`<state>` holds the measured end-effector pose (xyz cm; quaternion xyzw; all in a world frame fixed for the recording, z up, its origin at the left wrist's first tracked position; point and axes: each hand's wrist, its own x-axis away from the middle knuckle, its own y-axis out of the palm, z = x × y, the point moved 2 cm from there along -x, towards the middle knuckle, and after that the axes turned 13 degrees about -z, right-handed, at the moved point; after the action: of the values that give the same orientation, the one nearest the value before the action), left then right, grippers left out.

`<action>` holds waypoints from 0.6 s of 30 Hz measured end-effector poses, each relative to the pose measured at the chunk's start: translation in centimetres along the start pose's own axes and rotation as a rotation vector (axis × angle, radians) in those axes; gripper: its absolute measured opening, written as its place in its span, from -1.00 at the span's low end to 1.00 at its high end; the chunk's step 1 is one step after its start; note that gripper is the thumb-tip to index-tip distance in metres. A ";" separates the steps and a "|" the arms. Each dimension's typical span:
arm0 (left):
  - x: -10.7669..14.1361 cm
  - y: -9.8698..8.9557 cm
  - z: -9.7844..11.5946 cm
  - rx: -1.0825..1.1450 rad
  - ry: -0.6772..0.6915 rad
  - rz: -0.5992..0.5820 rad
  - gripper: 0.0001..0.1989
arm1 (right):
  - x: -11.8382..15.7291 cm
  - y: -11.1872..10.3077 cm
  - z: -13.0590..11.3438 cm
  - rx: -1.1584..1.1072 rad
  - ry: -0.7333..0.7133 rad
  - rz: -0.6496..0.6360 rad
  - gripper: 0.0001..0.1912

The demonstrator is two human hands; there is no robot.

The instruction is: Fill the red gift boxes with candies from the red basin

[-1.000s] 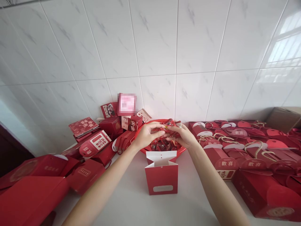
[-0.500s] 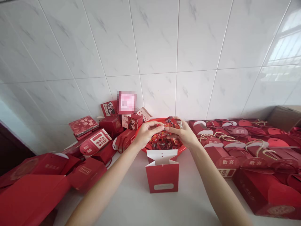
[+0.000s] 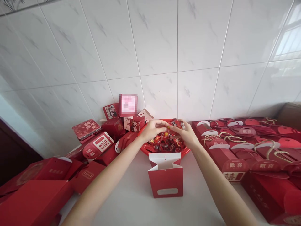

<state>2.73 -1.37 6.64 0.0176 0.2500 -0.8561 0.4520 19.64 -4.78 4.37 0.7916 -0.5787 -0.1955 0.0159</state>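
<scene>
Little has changed: left hand (image 3: 153, 130) and right hand (image 3: 188, 135) stay over the basin (image 3: 185, 152), fingertips drawn nearly together; whether either grips anything cannot be told. Sweets (image 3: 164, 147) lie inside it; the bag (image 3: 165, 179) stands open on its near side. Handling remains there.

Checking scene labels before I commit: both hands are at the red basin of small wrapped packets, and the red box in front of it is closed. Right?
Not quite: in the head view the red box is open at the top. Both hands are at the red basin of small wrapped packets.
</scene>
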 end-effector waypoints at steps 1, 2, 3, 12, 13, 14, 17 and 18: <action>-0.3 -0.1 -0.1 -0.009 0.000 -0.031 -0.70 | -0.1 -0.2 0.1 -0.025 -0.002 0.004 -0.53; -0.6 -0.2 -0.3 -0.012 -0.003 -0.059 -0.70 | -0.3 -0.4 0.3 -0.051 -0.004 0.016 -0.54; -1.0 -0.4 -0.5 -0.012 -0.012 -0.081 -0.69 | -0.5 -0.6 0.6 -0.078 -0.006 0.033 -0.56; -2.8 -4.1 -7.4 -0.754 -0.694 -0.468 -0.77 | -1.9 -2.5 4.1 -0.214 0.097 0.241 -0.69; -2.9 -4.2 -8.2 -0.763 -0.728 -0.492 -0.70 | -1.9 -2.5 4.3 -0.219 0.111 0.237 -0.69; -3.0 -4.2 -8.9 -0.779 -0.754 -0.510 -0.58 | -2.0 -2.5 4.4 -0.221 0.121 0.223 -0.70; -3.6 -3.9 -10.8 -0.793 -0.747 -0.541 -0.19 | -2.0 -2.6 4.4 -0.203 0.136 0.194 -0.73; -3.9 -3.7 -11.2 -0.781 -0.713 -0.545 -0.11 | -2.0 -2.6 4.4 -0.195 0.141 0.192 -0.74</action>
<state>-0.06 8.33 -0.67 -0.5033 0.3748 -0.7390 0.2452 20.04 -1.25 0.25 0.7391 -0.6275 -0.1923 0.1516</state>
